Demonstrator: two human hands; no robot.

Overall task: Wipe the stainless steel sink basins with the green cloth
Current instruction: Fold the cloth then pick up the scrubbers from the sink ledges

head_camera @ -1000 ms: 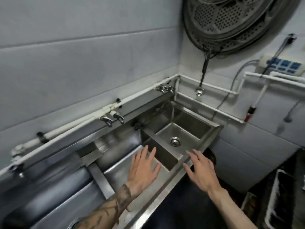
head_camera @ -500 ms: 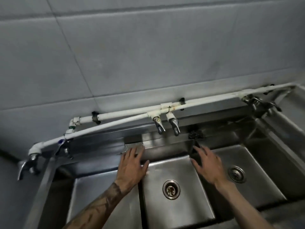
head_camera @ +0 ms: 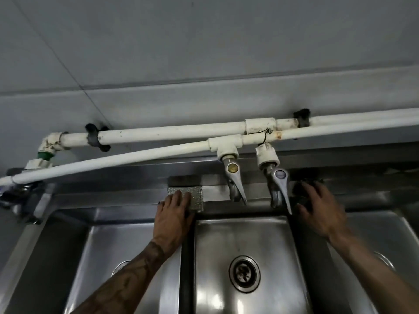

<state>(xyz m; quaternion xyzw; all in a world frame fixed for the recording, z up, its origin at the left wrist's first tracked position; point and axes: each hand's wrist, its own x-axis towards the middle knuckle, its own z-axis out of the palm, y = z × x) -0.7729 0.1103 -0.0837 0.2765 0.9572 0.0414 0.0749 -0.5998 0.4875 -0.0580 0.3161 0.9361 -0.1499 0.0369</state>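
Observation:
A stainless steel sink with three basins fills the lower view: the left basin, the middle basin with its drain, and the right basin. My left hand rests with straight fingers on a silvery speckled scouring pad on the back ledge. My right hand reaches over the ledge, fingers spread, touching a dark crumpled thing. No green cloth is in view.
Two metal taps hang from white pipes over the middle basin, between my hands. A grey tiled wall rises behind. Another tap fitting sits at the far left.
The view swung from the right corner of the sink to face the middle basin and moved closer. Both hands advanced from over the basins to the back ledge.

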